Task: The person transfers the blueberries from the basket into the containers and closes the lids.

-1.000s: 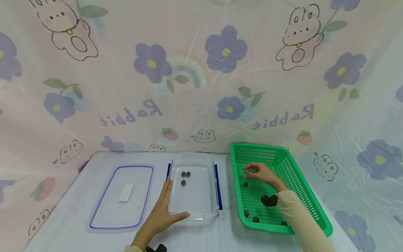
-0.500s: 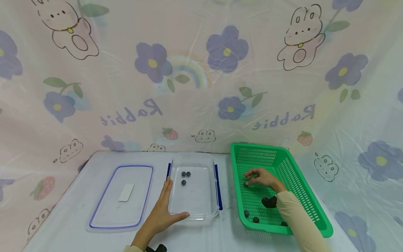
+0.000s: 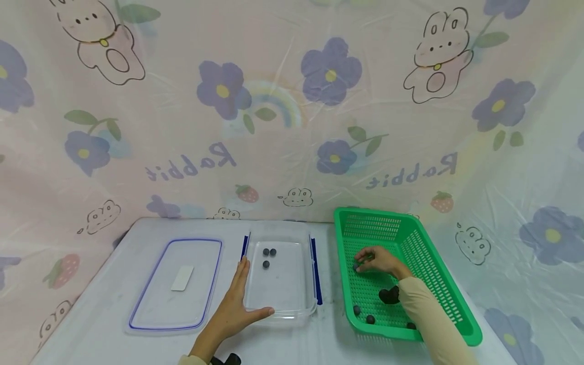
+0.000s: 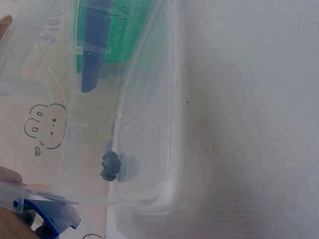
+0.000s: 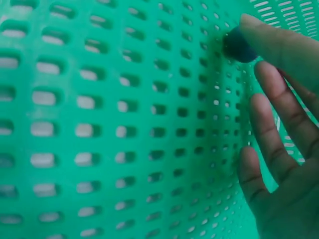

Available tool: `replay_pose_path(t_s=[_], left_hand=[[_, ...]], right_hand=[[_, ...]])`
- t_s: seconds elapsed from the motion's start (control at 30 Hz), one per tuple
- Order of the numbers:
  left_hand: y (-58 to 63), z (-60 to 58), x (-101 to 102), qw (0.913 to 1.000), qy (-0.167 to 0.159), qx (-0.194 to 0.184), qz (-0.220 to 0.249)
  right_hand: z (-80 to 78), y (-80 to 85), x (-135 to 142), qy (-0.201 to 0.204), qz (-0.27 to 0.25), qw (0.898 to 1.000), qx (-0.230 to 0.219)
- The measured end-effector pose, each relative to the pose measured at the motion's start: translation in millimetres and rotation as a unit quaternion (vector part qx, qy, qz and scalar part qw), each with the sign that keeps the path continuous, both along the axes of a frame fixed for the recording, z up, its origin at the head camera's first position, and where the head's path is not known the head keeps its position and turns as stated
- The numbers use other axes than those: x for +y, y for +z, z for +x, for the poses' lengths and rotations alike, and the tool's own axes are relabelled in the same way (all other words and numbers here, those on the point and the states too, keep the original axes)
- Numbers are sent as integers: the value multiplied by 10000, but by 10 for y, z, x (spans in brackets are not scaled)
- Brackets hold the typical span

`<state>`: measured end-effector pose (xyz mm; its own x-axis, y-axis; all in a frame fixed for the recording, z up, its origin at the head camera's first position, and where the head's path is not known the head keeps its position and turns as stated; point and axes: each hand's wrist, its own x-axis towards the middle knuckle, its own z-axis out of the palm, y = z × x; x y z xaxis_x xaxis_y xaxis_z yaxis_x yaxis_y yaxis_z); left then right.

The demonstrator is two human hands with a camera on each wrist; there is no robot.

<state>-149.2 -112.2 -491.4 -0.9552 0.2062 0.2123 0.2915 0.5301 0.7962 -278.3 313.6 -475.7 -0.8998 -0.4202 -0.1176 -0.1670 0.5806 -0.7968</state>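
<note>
My right hand [image 3: 380,261] is inside the green basket [image 3: 438,284], thumb and fingertips closed around a dark blueberry [image 5: 239,46] by the basket's left wall. In the right wrist view the thumb lies over the berry, and the other fingers are spread loosely below. My left hand [image 3: 234,306] rests with straight fingers along the left side of a clear plastic box [image 3: 283,291], thumb at its near edge. In the box sit three blueberries [image 3: 266,264]. Several more blueberries [image 3: 370,319] lie near the basket's front.
A clear lid [image 3: 157,309] with a blue seal lies left of the box, with a white label [image 3: 182,279] on it. Blue latches [image 3: 317,274] hang at the box's sides. A patterned curtain [image 3: 274,142] stands behind the white table [image 3: 319,334].
My right hand has come down to the blueberry at the basket's left side, and its thumb and fingers have closed on it. The left hand has stayed put.
</note>
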Motion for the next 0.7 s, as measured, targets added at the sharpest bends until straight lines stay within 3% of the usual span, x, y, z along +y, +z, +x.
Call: replay_pose_path(t_s=[0.47, 0.7], left_hand=[[16, -5, 5, 10000, -2, 75, 6], [5, 0, 0, 9999, -26, 112, 34]], right_hand=[[-39, -50, 6, 202, -123, 9997, -18], [-46, -66, -4, 104, 138, 9998, 22]])
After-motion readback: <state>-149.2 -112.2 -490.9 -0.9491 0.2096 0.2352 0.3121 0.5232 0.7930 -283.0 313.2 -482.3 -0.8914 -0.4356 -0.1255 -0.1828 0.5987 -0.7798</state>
